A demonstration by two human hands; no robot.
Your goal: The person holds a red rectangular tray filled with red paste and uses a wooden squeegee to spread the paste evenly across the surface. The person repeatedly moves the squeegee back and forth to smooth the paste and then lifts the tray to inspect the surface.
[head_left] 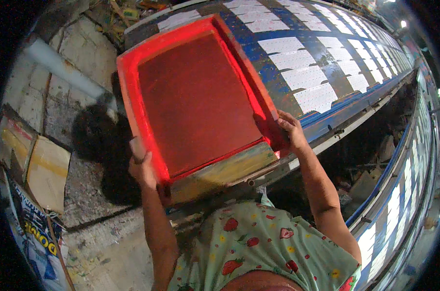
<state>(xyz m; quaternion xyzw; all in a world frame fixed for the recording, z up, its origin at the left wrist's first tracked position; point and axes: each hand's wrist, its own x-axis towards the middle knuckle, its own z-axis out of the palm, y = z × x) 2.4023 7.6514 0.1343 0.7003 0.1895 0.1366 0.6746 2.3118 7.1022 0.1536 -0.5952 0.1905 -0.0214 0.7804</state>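
Note:
A screen-printing frame (195, 97), its inner edges coated in bright red ink round a dark red mesh, is tilted in front of me above the near end of a long table. My left hand (143, 169) grips its left side near the lower corner, fingers closed on the edge. On the opposite side, my right hand (290, 130) is wrapped round the right edge, near the lower corner; its thumb side faces me and some fingers are hidden. Along the frame's near end runs a yellow-stained bar (224, 174).
White dotted pieces (305, 75) lie in rows on the long blue-and-dark table (278, 36). A second table with white pieces (399, 203) stands to the right, across a cluttered gap. On the left are a pale pipe (67, 68), a cardboard piece (47, 172) and a stained floor (93, 208).

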